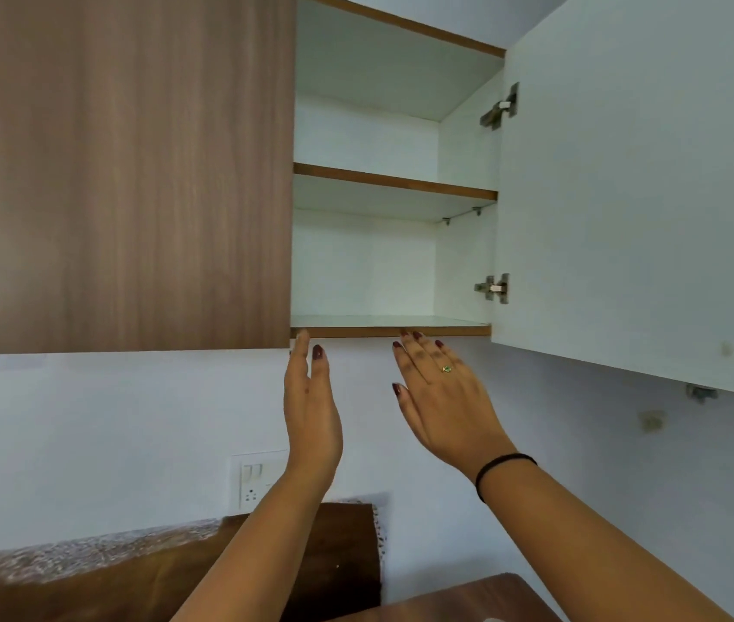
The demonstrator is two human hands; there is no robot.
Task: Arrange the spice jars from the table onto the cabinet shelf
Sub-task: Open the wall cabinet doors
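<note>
Left hand (312, 410) and right hand (448, 408) were raised, fingers straight, holding nothing, just under the bottom shelf (369, 330). Spice jars were out of view. Best fetch one and set it upright, well back.

Below the cabinet (394, 332), the table (468, 599) runs off the bottom edge, and a white scrap (495, 619) on it is too cropped to name. The left forearm (266, 545) covers a corner of the switch plate (250, 480) under the cabinet.
</note>
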